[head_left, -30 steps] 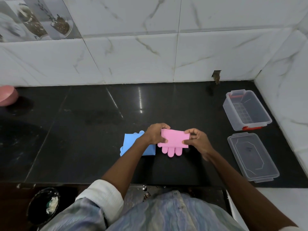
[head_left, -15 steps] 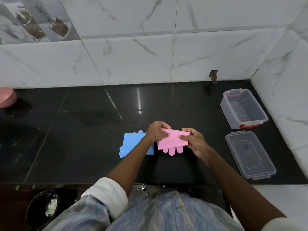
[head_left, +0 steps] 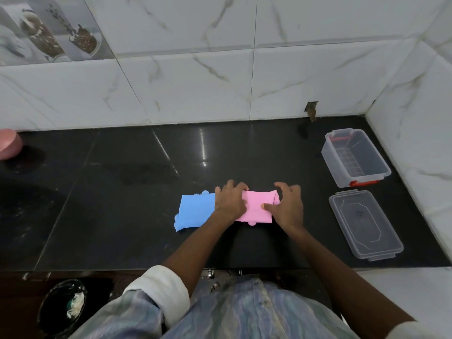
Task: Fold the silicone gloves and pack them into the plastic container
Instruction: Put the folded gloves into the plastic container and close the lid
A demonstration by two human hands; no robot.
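Note:
A pink silicone glove [head_left: 255,207] lies folded on the black counter, only a fingertip poking out at its near edge. My left hand [head_left: 230,201] presses its left end and my right hand [head_left: 288,206] pinches its right end. A blue silicone glove [head_left: 194,211] lies folded flat just to the left, partly under my left wrist. The clear plastic container [head_left: 355,157] with red latches stands open and empty at the far right.
The container's clear lid [head_left: 364,223] lies flat in front of it, near the counter's front edge. A pink bowl [head_left: 8,143] sits at the far left. White tiled walls close the back and right. A black bin [head_left: 62,305] stands on the floor below left.
The pink glove was held slightly lifted with its fingers hanging toward me; now it is pressed flat on the counter, fingers tucked under, both hands bearing down on its ends.

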